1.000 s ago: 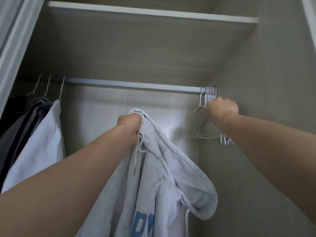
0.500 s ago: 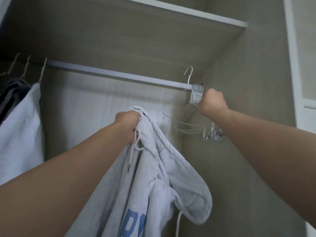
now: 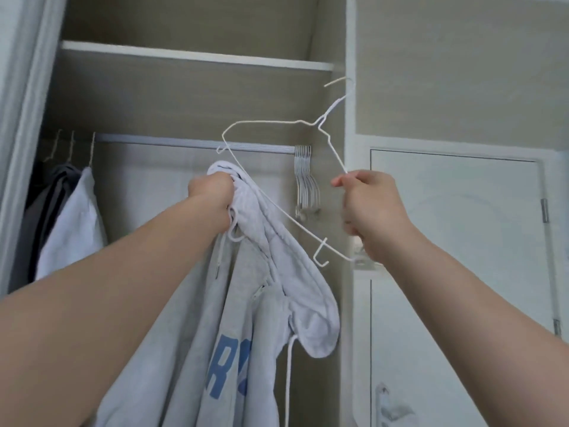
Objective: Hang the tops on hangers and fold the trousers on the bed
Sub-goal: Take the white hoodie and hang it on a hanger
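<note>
Since half a second ago the right hand (image 3: 372, 211) has pulled one white wire hanger (image 3: 320, 122) off the rail (image 3: 191, 144) and brought it out past the right edge of the wardrobe opening. It now holds the hanger clear of the rail, in front of the wardrobe's white side post. The hand pinches one sloping shoulder wire between thumb and fingers, and its other fingers are curled over the lower end of the frame. The hanger is tilted, with its hook up and to the right, and its long bottom wire runs down from upper left to lower right across the top of the hoodie (image 3: 246, 303). The left hand (image 3: 212, 195) grips the grey hoodie in a fist by bunched cloth at the neck, just below the middle of the rail. The hoodie hangs straight down from that fist, with blue letters on its front, drawstrings dangling and the hood flopped to the right. A bunch of spare hangers (image 3: 303, 177) stays at the right end of the rail. At the left end hang a white top (image 3: 74, 223) and dark clothes (image 3: 46, 204). A shelf (image 3: 191, 55) runs above the rail, and a white door (image 3: 462, 241) stands to the right.
</note>
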Tool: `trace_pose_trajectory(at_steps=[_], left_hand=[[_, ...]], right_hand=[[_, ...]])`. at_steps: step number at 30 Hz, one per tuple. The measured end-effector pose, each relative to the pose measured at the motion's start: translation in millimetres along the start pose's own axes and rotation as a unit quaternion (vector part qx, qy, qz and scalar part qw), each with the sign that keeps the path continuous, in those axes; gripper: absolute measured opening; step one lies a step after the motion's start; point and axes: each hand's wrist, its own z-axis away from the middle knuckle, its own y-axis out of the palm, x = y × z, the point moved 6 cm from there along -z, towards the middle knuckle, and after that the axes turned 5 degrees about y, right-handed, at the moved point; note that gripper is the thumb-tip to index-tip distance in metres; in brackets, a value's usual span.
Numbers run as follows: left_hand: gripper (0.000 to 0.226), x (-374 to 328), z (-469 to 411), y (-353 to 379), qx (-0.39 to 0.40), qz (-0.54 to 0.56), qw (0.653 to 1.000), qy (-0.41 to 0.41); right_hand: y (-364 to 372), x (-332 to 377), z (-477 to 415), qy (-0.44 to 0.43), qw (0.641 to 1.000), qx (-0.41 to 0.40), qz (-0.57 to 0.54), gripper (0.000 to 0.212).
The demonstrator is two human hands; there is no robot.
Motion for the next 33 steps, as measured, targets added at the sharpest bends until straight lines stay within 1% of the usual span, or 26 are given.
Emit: trace_pose_trajectory(at_steps=[1, 2, 4, 5, 7, 9, 10, 11, 12, 13, 14, 15, 16, 17, 19, 20, 22, 23, 25, 27, 30, 33], left_hand=[[0.012, -3.5, 16.6, 0.9, 0.003, 0.016, 1.000, 0.015], [0.015, -4.7, 35.9, 1.5, 0.017, 0.022, 1.000, 0.013], [0.018, -2.5, 68.9, -1.3, 0.028, 0.007, 0.999, 0.013], [0.019, 1.3, 83.2, -4.9, 0.020, -0.012, 1.000, 0.021], [0.017, 3.8, 112.5, -11.3, 0.004, -0.116, 0.992, 0.043], [0.018, 11.6, 136.8, -19.6, 0.001, -0.143, 0.988, 0.060], [0.021, 19.7, 148.9, -23.3, 0.009, -0.140, 0.989, 0.045], [0.024, 29.3, 160.5, -28.4, 0.021, -0.167, 0.985, 0.028], [0.024, 39.4, 178.1, -32.7, 0.024, -0.169, 0.985, 0.002], [0.024, 52.5, 189.5, -35.3, 0.037, -0.150, 0.988, -0.019], [0.027, 65.5, 201.7, -41.7, 0.027, -0.130, 0.991, -0.033], [0.029, 80.8, 214.9, -47.5, 0.022, -0.124, 0.990, -0.065], [0.030, 95.0, 229.7, -52.1, 0.027, -0.135, 0.987, -0.084], [0.027, 109.5, 239.8, -58.8, 0.033, -0.159, 0.982, -0.098], [0.021, 137.8, 259.8, -72.2, 0.055, -0.214, 0.967, -0.127], [0.019, 150.6, 272.3, -79.1, 0.063, -0.235, 0.959, -0.142], [0.016, 177.5, 296.1, -93.8, 0.060, -0.243, 0.951, -0.181], [0.017, 190.5, 308.5, -100.4, 0.059, -0.243, 0.948, -0.198], [0.016, 214.2, 333.1, -112.7, 0.060, -0.246, 0.940, -0.231], [0.014, 234.5, 356.5, -125.2, 0.058, -0.258, 0.928, -0.264], [0.014, 259.5, 391.4, -138.9, 0.060, -0.283, 0.908, -0.303], [0.016, 281.0, 418.2, -151.3, 0.072, -0.336, 0.878, -0.334]], right_hand=[[-19.4, 2.0, 19.5, 0.009, 1.000, 0.009, -0.018, 0.029], [-39.3, 2.8, 38.2, 0.018, 0.999, 0.012, -0.032, 0.029], [-77.1, 1.4, 75.4, 0.039, 0.998, 0.017, -0.051, 0.028], [-94.5, -0.8, 93.1, 0.049, 0.997, 0.021, -0.055, 0.027], [-128.8, -6.1, 126.1, 0.065, 0.995, 0.027, -0.074, 0.026], [-161.4, -14.3, 158.0, 0.080, 0.991, 0.028, -0.103, 0.026], [-177.0, -19.3, 173.6, 0.087, 0.989, 0.028, -0.118, 0.025], [-192.7, -25.0, 188.9, 0.093, 0.986, 0.027, -0.134, 0.025], [-207.8, -31.3, 203.8, 0.098, 0.984, 0.026, -0.150, 0.025], [-222.2, -39.1, 218.8, 0.104, 0.981, 0.027, -0.161, 0.025], [-234.9, -48.0, 233.7, 0.110, 0.979, 0.032, -0.170, 0.024], [-245.6, -57.3, 247.3, 0.120, 0.977, 0.039, -0.172, 0.020], [-254.3, -67.4, 258.6, 0.135, 0.975, 0.046, -0.171, 0.014], [-261.4, -78.5, 267.3, 0.158, 0.972, 0.051, -0.167, 0.015], [-271.7, -106.4, 274.4, 0.225, 0.964, 0.054, -0.134, 0.032], [-274.1, -120.3, 276.0, 0.265, 0.957, 0.055, -0.105, 0.035], [-278.7, -146.7, 282.3, 0.331, 0.941, 0.057, -0.028, 0.031], [-283.3, -159.1, 287.7, 0.350, 0.935, 0.053, 0.005, 0.030], [-295.1, -175.3, 307.6, 0.356, 0.933, 0.045, 0.032, 0.029], [-307.5, -178.0, 335.8, 0.343, 0.938, 0.055, 0.019, 0.026], [-328.7, -165.4, 385.3, 0.306, 0.948, 0.078, -0.032, 0.024], [-346.2, -145.2, 440.4, 0.267, 0.956, 0.119, -0.023, 0.031]])
